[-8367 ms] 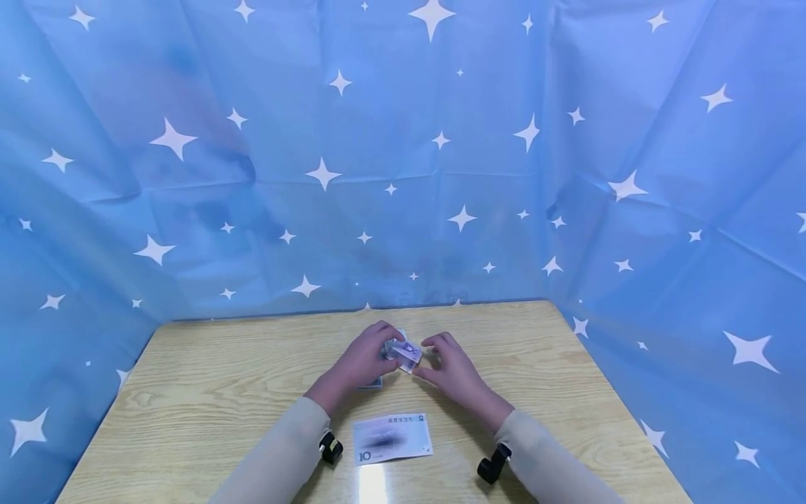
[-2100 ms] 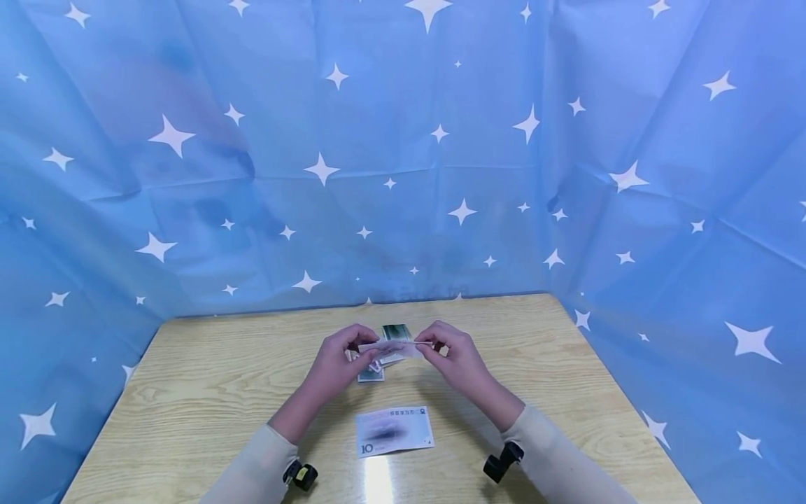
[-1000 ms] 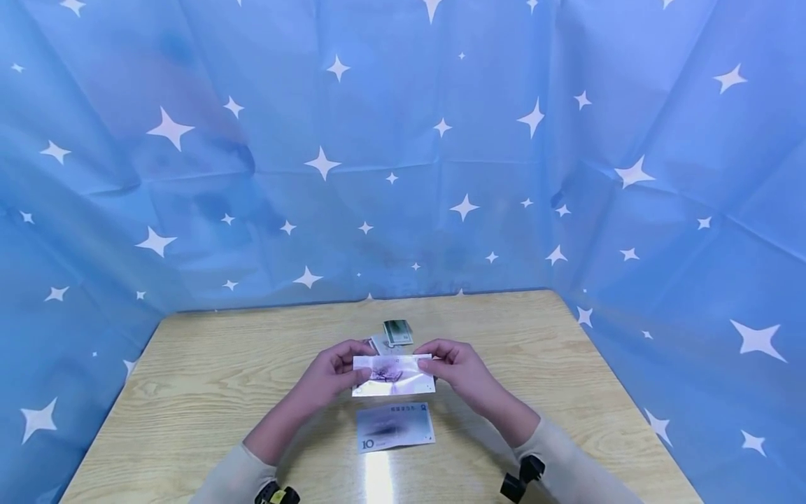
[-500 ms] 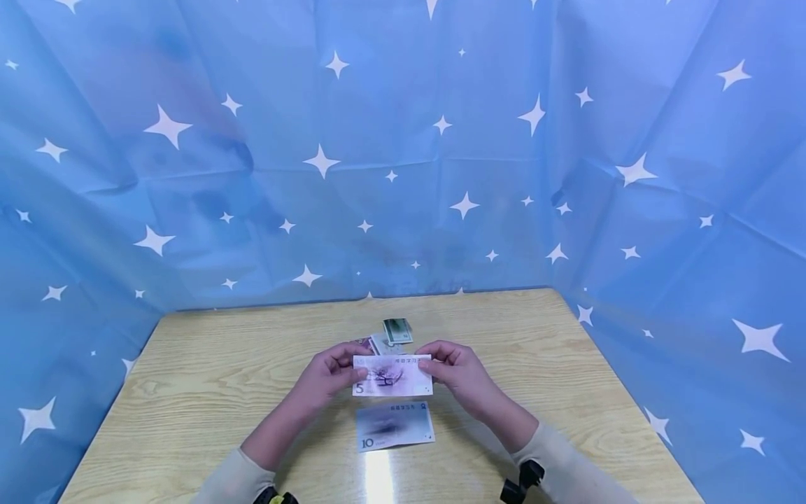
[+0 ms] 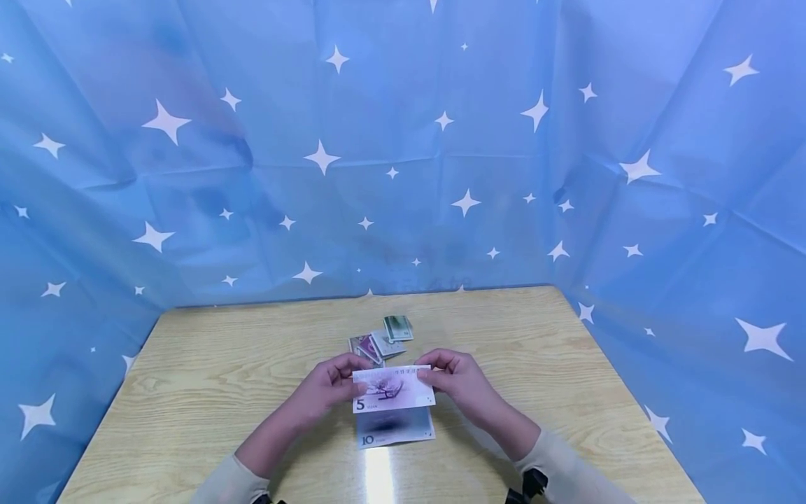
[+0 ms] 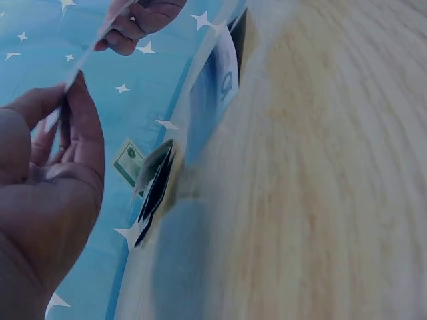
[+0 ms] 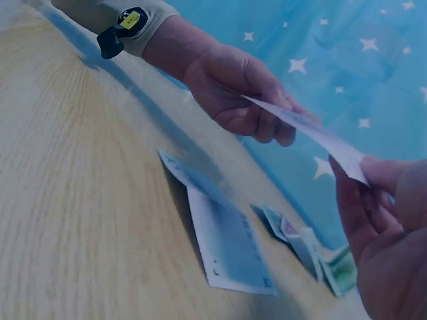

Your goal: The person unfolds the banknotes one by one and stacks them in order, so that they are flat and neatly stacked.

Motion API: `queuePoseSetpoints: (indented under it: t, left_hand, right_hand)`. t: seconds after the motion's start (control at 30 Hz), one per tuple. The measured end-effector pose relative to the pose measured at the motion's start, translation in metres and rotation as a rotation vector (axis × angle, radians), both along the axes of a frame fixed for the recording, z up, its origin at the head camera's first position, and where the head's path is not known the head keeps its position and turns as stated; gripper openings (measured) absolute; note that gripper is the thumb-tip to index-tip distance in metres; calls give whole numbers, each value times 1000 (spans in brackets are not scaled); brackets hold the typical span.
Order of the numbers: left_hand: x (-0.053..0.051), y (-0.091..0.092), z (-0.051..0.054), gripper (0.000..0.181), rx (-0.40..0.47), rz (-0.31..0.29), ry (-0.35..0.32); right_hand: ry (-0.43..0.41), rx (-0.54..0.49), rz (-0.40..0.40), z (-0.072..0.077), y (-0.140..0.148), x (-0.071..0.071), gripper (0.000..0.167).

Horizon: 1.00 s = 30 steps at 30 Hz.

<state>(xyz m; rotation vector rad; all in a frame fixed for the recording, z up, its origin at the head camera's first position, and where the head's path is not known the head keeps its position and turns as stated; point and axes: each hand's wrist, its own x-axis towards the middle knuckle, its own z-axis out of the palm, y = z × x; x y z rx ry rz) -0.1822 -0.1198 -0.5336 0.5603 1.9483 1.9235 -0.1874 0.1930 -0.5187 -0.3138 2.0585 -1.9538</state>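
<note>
A purple 5 yuan banknote [image 5: 393, 390] is spread flat in the air between my two hands. My left hand [image 5: 324, 388] pinches its left end between thumb and fingers, and my right hand [image 5: 460, 381] pinches the right end the same way. Just below it in the head view, a bluish 10 banknote [image 5: 397, 428] lies on the table, its upper part hidden behind the purple one. Both wrist views show the held note [image 7: 313, 137] edge-on, clear of the tabletop. In the right wrist view the 10 note [image 7: 227, 233] has a crease and stands partly off the wood.
Several folded banknotes lie beyond my hands: a green one [image 5: 398, 327] farthest back, a grey-white one [image 5: 387, 344] and a purple one [image 5: 367, 347] overlapping nearer. The wooden table [image 5: 220, 392] ends at a blue star-patterned curtain [image 5: 403, 231].
From being folded among other notes in my left hand, the purple note has been opened out flat. Both hands then tilted its face up and brought it lower, over the 10 note's upper edge.
</note>
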Motion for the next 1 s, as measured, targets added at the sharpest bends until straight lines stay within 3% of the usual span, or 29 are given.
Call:
queuePoseSetpoints:
  t: [0.33, 0.57, 0.77, 1.0]
  left_hand:
    - [8, -1, -5, 37, -73, -18, -93]
    - [14, 0, -10, 35, -77, -44, -149]
    - [20, 1, -11, 30, -164, -48, -105]
    - [24, 1, -12, 28, -311, -23, 4]
  right_hand:
    - [-53, 88, -22, -7, -1, 7, 22]
    - [-67, 166, -6, -15, 0, 12, 21]
    - [-51, 220, 16, -20, 0, 16, 19]
    - [-20, 266, 28, -24, -1, 21, 17]
